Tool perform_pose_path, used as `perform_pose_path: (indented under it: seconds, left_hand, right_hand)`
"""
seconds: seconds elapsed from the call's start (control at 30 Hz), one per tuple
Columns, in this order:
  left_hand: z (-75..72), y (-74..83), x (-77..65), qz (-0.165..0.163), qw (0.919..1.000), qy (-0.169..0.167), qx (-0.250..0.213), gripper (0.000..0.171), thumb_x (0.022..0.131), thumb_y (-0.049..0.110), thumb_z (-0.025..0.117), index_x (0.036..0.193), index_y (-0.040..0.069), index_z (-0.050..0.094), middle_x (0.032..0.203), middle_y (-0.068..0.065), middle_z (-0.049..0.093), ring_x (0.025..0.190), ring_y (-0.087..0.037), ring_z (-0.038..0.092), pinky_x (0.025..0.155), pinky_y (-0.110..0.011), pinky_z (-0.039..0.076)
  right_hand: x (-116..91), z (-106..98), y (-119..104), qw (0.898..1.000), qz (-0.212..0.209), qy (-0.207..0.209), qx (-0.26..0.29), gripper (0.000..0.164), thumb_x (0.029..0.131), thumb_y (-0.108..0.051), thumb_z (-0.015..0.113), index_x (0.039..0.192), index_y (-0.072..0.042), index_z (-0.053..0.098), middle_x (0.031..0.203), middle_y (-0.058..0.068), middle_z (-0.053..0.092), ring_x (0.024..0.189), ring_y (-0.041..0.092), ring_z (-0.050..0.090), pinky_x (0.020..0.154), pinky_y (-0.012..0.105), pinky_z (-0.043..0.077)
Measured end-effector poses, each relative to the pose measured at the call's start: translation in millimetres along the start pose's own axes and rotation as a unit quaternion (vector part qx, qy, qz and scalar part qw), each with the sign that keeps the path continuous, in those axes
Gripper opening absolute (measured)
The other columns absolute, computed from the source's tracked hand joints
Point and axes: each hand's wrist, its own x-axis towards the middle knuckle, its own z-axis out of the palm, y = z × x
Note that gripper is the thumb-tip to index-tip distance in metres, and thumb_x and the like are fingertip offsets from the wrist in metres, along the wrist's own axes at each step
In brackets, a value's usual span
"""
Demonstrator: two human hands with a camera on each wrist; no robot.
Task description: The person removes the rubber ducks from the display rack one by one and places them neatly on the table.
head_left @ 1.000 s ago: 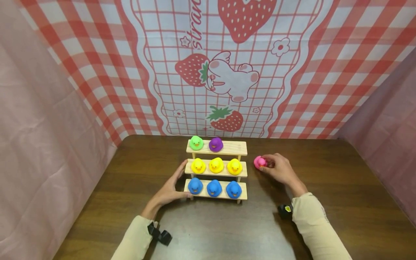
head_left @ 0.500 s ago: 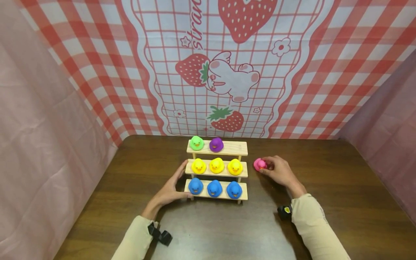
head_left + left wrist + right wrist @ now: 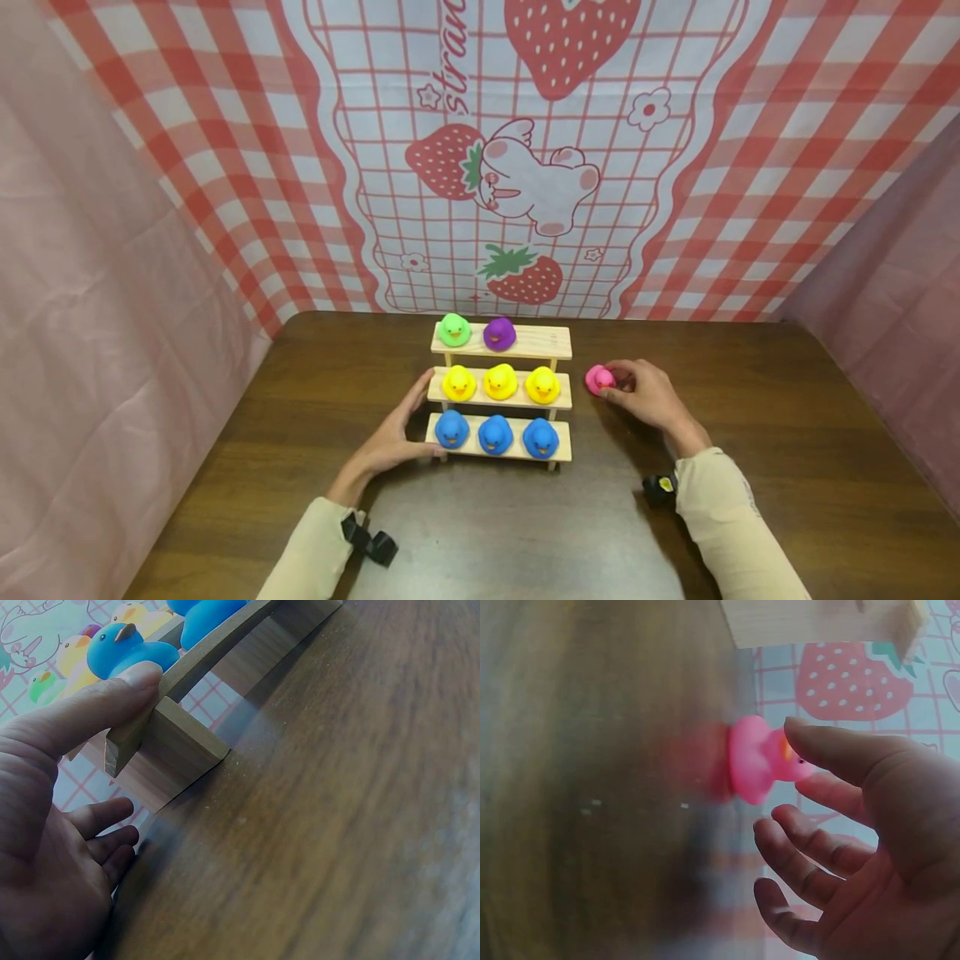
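In the head view, a three-step wooden stand [image 3: 551, 342] carries small rubber ducks. A green duck [image 3: 453, 331] and a purple duck [image 3: 499, 334] sit on the top step, yellow ducks [image 3: 500, 382] on the middle, blue ducks [image 3: 495, 435] on the bottom. My left hand [image 3: 390, 437] rests against the stand's left side, its thumb [image 3: 112, 697] laid straight over the bottom step's end and its other fingers relaxed. Right of the stand, my right hand [image 3: 643, 392] pinches a pink rubber duck [image 3: 751, 761] by the head between thumb and forefinger. The duck is upright, its base right at the tabletop.
The stand is on a brown wooden table [image 3: 480, 533]. A red-and-white strawberry cloth [image 3: 600, 267] hangs behind it, and pink curtains [image 3: 97, 350] close in the sides. Each wrist has a black camera mount [image 3: 369, 540] strapped on.
The right hand and the pink duck have dropped very slightly during the first half second, then stayed put. The left hand, the stand and its ducks hold their places.
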Motion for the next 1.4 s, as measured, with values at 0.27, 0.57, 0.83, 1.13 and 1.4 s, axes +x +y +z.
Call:
perform_pose_path:
  seconds: [0.27,0.57,0.83,1.13,1.4]
  left_hand:
    - [0.2,0.9,-0.9,-0.001,1.0000,0.002,-0.001,0.116,0.075,0.017,0.088,0.162,0.027,0.012,0.171,-0.008,0.012,0.153,-0.045,0.021,0.121,-0.071,0.010]
    - [0.5,2.1,-1.7,-0.007,1.0000,0.002,0.000,0.115,0.076,0.018,0.088,0.162,0.032,0.013,0.171,-0.008,0.012,0.153,-0.045,0.021,0.121,-0.071,0.010]
    - [0.8,3.7,-1.9,-0.013,0.9999,0.003,0.002,0.116,0.075,0.019,0.089,0.161,0.034,0.013,0.171,-0.008,0.013,0.153,-0.044,0.022,0.121,-0.072,0.009]
    - [0.4,2.2,-1.5,0.009,0.9999,-0.002,-0.008,0.117,0.075,0.013,0.088,0.162,0.029,0.012,0.169,-0.014,0.017,0.151,-0.045,0.024,0.122,-0.071,0.009]
    - [0.2,1.0,-1.4,0.008,0.9999,0.000,-0.009,0.116,0.075,0.013,0.088,0.162,0.031,0.013,0.170,-0.012,0.015,0.152,-0.046,0.022,0.121,-0.072,0.009]
  right_hand:
    - [1,-16,-11,0.999,-0.017,0.035,-0.004,0.038,0.085,-0.014,0.077,0.117,0.004,0.067,0.097,0.022,0.069,0.079,0.024,0.065,0.072,0.032,0.050]
    - [9,-32,-36,0.999,-0.013,0.047,0.011,0.041,0.089,-0.017,0.075,0.124,0.001,0.065,0.108,0.023,0.069,0.083,0.025,0.063,0.072,0.031,0.050]
    - [19,-38,-67,0.998,-0.019,0.038,0.036,0.044,0.091,-0.024,0.073,0.128,-0.002,0.064,0.104,0.018,0.070,0.086,0.026,0.063,0.073,0.029,0.050]
    - [29,-34,-96,0.998,-0.038,0.030,0.051,0.041,0.092,-0.023,0.072,0.127,-0.003,0.064,0.099,0.015,0.071,0.083,0.023,0.062,0.073,0.030,0.051]
    - [36,-29,-116,0.996,-0.057,0.021,0.065,0.042,0.092,-0.022,0.072,0.129,-0.002,0.063,0.099,0.013,0.069,0.081,0.022,0.060,0.072,0.030,0.050]
